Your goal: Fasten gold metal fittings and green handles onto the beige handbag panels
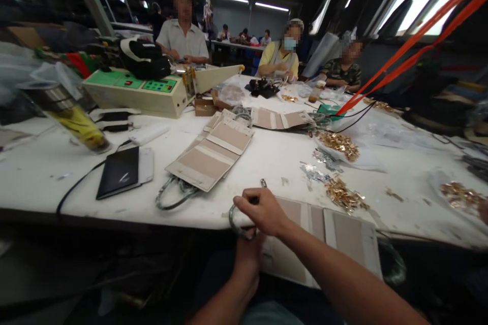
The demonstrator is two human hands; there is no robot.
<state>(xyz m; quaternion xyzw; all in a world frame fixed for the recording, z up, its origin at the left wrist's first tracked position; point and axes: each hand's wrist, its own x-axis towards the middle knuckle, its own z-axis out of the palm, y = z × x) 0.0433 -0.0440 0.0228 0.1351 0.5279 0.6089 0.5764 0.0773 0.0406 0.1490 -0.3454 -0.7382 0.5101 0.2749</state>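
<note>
A beige panel piece with dark wrapped handles lies at the table's front edge, partly under my right forearm. My right hand is closed round a small dark tool with a metal tip, beside the green-grey wrapped handle. Below it, my left hand is at the panel's left end; its fingers are mostly hidden behind my right hand. A stack of similar beige panels with wrapped handles lies to the left. Gold metal pieces and silver pieces are heaped to the right.
At the left are a black notebook, a bottle of yellow liquid and a cream machine. More panels lie mid-table. Orange straps hang at the right. Several people sit or stand across the table.
</note>
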